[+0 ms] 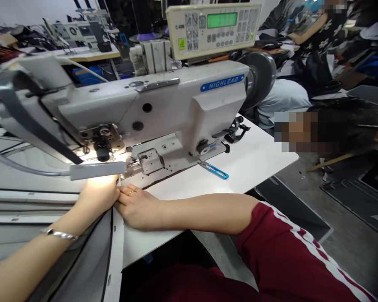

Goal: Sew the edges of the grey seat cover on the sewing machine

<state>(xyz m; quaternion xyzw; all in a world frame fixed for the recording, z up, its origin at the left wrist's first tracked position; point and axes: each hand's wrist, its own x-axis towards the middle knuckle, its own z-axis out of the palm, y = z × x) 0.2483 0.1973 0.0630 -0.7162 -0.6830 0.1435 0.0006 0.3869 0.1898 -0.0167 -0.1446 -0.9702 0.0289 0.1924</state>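
Left hand (97, 199) curled at the edge of a grey coated-fabric panel (82, 256), grip unclear. Right hand (138, 207), ringed, lies flat and open on the white table (255, 163), fingertips at the panel's edge. Panel runs from lower left of frame toward the needle of the Highlead sewing machine (164, 100). Judged light, semi-stiff, possibly slippery; best held by its edge.

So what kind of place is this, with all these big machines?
It's probably a sewing workshop or small factory. There's a big Highlead industrial sewing machine on a white work table, another machine behind it, and another person close by.
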